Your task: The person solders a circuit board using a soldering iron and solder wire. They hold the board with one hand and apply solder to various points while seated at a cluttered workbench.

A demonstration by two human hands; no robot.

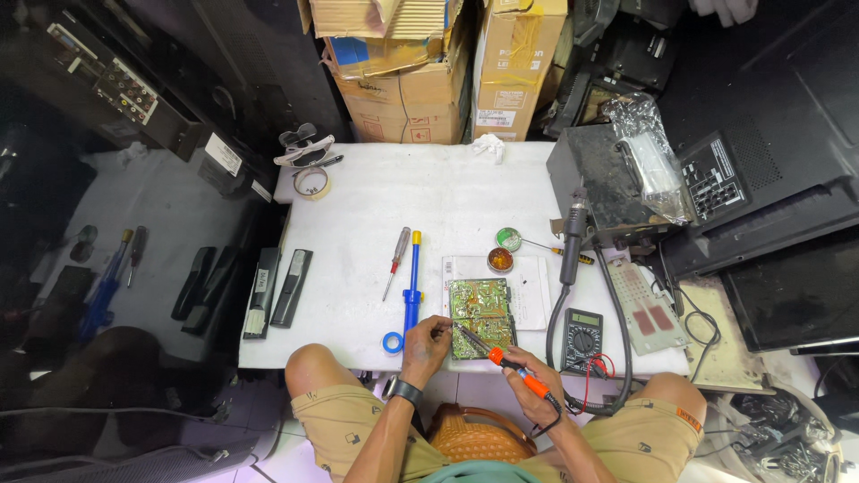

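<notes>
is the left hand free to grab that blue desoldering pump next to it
Probably not straight away. The left hand is pinched on something thin at the circuit board. The blue desoldering pump lies just beside it on the white table, nothing between.

Right hand (528,386) grips orange soldering iron (501,358), tip on green circuit board (481,317); left hand (425,344) pinches solder wire (445,329).

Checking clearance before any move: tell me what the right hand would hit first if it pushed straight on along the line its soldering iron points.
Probably the green circuit board. The right hand holds the orange soldering iron aimed up-left, its tip right by the left hand fingers at the board's near edge. Depth is unclear, so those fingers could come first.
</notes>
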